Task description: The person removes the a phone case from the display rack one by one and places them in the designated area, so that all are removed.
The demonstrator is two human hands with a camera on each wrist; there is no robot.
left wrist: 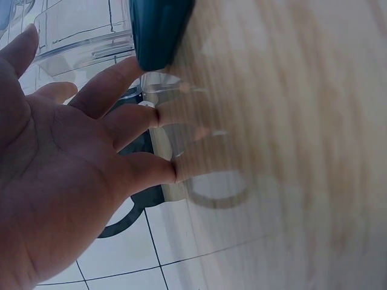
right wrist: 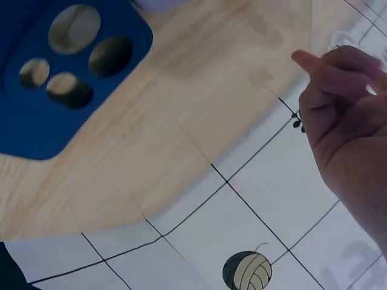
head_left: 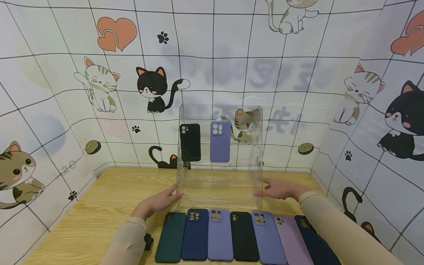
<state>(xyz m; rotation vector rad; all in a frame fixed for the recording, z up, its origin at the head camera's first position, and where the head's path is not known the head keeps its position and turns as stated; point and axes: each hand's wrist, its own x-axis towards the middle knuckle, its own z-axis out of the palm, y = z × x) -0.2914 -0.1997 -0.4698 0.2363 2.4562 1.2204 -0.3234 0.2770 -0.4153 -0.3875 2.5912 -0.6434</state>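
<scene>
A clear plastic display rack [head_left: 220,200] stands on the table against the wall. On its upper part lean a black phone case [head_left: 190,143] and a purple phone case [head_left: 220,143]. My left hand [head_left: 155,202] touches the rack's lower left side; in the left wrist view its fingers [left wrist: 130,124] are spread, with fingertips down at the tabletop. My right hand [head_left: 281,188] holds the lower right side, thumb across the front edge and the other fingers on the outside. In the right wrist view those fingers are partly curled, and their contact is mostly cut off.
A row of phone cases lies in front of the rack, from a green case [head_left: 170,237] at left through a black case [head_left: 244,235] to a dark blue case [head_left: 316,239], partly under my right forearm. The wooden table [head_left: 82,217] meets a cat-patterned cloth wall [head_left: 212,73].
</scene>
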